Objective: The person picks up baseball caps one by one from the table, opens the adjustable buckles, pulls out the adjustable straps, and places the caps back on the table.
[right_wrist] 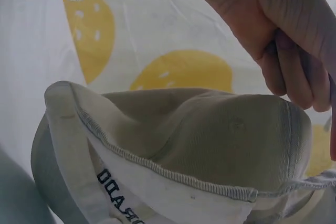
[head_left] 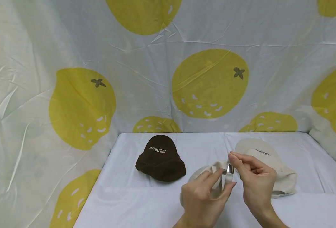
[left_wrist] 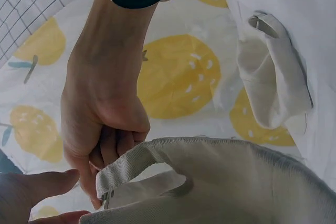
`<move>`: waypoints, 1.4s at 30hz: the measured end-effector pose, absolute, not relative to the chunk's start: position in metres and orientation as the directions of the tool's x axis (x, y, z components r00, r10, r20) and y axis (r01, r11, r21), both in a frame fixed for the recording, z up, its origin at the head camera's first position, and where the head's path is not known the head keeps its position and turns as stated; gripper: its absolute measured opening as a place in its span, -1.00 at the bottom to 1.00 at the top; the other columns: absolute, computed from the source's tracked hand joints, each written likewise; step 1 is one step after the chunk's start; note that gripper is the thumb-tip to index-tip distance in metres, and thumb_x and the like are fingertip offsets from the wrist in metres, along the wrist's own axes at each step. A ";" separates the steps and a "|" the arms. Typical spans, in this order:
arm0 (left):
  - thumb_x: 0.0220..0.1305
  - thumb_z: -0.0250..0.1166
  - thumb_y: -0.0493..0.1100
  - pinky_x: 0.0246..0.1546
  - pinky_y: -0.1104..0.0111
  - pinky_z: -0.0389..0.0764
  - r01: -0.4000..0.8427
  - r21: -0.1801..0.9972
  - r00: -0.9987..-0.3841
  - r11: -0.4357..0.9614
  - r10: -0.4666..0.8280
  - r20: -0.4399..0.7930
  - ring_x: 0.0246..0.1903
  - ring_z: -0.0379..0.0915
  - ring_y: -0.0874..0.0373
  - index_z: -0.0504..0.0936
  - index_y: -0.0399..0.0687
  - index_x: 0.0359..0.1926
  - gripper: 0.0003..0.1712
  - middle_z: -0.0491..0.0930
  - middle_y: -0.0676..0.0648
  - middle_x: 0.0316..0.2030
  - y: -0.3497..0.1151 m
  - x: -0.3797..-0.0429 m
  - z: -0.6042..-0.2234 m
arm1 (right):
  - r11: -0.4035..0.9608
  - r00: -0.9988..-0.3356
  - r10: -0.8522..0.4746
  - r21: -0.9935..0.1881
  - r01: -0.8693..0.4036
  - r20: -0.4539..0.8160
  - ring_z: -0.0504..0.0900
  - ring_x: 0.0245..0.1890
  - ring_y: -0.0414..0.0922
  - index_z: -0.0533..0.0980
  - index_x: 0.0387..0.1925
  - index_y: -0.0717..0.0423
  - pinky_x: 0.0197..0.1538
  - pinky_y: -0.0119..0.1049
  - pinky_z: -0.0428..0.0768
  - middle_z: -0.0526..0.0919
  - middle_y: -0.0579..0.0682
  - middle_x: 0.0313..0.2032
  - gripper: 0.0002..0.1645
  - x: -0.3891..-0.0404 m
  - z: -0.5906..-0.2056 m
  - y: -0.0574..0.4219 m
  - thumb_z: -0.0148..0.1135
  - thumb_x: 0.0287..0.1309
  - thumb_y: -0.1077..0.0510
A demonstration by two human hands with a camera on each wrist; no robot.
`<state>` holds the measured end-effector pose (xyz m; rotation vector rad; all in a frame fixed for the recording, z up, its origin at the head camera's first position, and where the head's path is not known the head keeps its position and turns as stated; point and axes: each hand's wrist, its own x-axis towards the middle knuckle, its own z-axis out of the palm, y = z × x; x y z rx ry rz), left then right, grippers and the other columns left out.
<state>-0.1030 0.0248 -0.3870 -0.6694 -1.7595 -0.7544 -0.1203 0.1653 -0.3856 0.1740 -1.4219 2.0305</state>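
In the head view my left hand [head_left: 203,198] grips a light beige baseball cap [head_left: 197,174] by its back opening, thumb and fingers on either side of the strap. A shiny metal buckle [head_left: 229,168] sits on that strap. My right hand [head_left: 257,177] pinches the strap's end between thumb and index finger just above the buckle. In the left wrist view the strap [left_wrist: 131,166] arches over the opening, and the right hand's fingers [left_wrist: 86,182] reach its end. The right wrist view shows the cap's inside [right_wrist: 226,135] with the left hand [right_wrist: 299,30] above it.
A dark brown cap [head_left: 160,161] with white lettering lies on the white-covered table [head_left: 122,205] at left. Another beige cap [head_left: 282,171] lies behind my right hand. Lemon-print cloth [head_left: 145,69] hangs around the table. A wire grid [left_wrist: 31,3] shows in the left wrist view.
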 end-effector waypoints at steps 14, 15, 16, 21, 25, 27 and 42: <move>-0.25 0.76 -0.13 -0.63 0.79 0.09 0.742 0.187 -0.315 0.644 0.088 0.945 -0.73 0.23 0.44 0.82 -0.01 -0.34 -0.63 0.52 0.17 -0.65 0.030 -0.102 -0.393 | -0.246 -0.743 0.421 -0.723 -0.645 0.520 0.35 -0.78 -0.37 0.63 -0.31 0.70 -0.56 -0.57 0.47 0.81 0.13 -0.48 -0.88 -0.120 -0.389 0.164 0.29 0.04 0.70; -0.23 0.75 -0.14 -0.63 0.79 0.07 0.745 0.193 -0.323 0.639 0.092 0.942 -0.73 0.23 0.45 0.82 -0.01 -0.34 -0.64 0.53 0.17 -0.64 0.030 -0.102 -0.393 | -0.249 -0.740 0.420 -0.718 -0.650 0.525 0.38 -0.78 -0.36 0.63 -0.31 0.70 -0.57 -0.57 0.46 0.81 0.14 -0.47 -0.87 -0.120 -0.389 0.164 0.28 0.04 0.71; -0.21 0.74 -0.14 -0.63 0.79 0.08 0.747 0.197 -0.328 0.635 0.094 0.940 -0.72 0.24 0.45 0.82 -0.01 -0.34 -0.66 0.55 0.17 -0.63 0.029 -0.102 -0.394 | -0.254 -0.737 0.418 -0.711 -0.656 0.531 0.41 -0.77 -0.35 0.63 -0.31 0.70 -0.58 -0.57 0.45 0.81 0.14 -0.46 -0.87 -0.120 -0.389 0.163 0.27 0.04 0.71; -0.14 0.72 -0.14 -0.64 0.76 0.03 0.750 0.222 -0.356 0.623 0.098 0.929 -0.72 0.19 0.47 0.83 0.00 -0.38 -0.74 0.54 0.18 -0.65 0.029 -0.102 -0.394 | -0.256 -0.721 0.405 -0.687 -0.680 0.563 0.34 -0.80 -0.32 0.62 -0.31 0.71 -0.66 -0.52 0.29 0.82 0.16 -0.45 -0.86 -0.122 -0.391 0.163 0.25 0.03 0.73; -0.09 0.70 -0.11 -0.63 0.74 -0.04 0.738 0.271 -0.412 0.618 0.095 0.906 -0.73 0.07 0.46 0.83 0.02 -0.43 -0.80 0.44 0.19 -0.72 0.029 -0.100 -0.392 | -0.219 -0.713 0.398 -0.695 -0.685 0.577 -0.01 -0.80 -0.24 0.63 -0.31 0.69 -0.70 -0.36 -0.02 0.81 0.12 -0.49 -0.86 -0.122 -0.391 0.163 0.27 0.03 0.72; -0.07 0.69 -0.11 -0.63 0.75 -0.03 0.734 0.297 -0.440 0.610 0.095 0.893 -0.73 0.05 0.45 0.83 0.02 -0.45 -0.81 0.42 0.18 -0.73 0.029 -0.099 -0.391 | -0.211 -0.714 0.397 -0.700 -0.683 0.576 -0.06 -0.78 -0.21 0.63 -0.31 0.68 -0.70 -0.33 -0.08 0.80 0.11 -0.52 -0.86 -0.122 -0.391 0.164 0.27 0.03 0.72; -0.13 0.72 -0.14 -0.61 0.75 0.05 0.705 0.360 -0.525 0.612 0.108 0.844 -0.74 0.18 0.45 0.83 0.01 -0.46 -0.79 0.53 0.17 -0.70 0.030 -0.099 -0.391 | -0.143 -0.721 0.408 -0.741 -0.657 0.560 -0.08 -0.78 -0.21 0.66 -0.31 0.63 -0.76 -0.34 -0.17 0.62 -0.03 -0.76 -0.87 -0.120 -0.393 0.163 0.32 0.03 0.67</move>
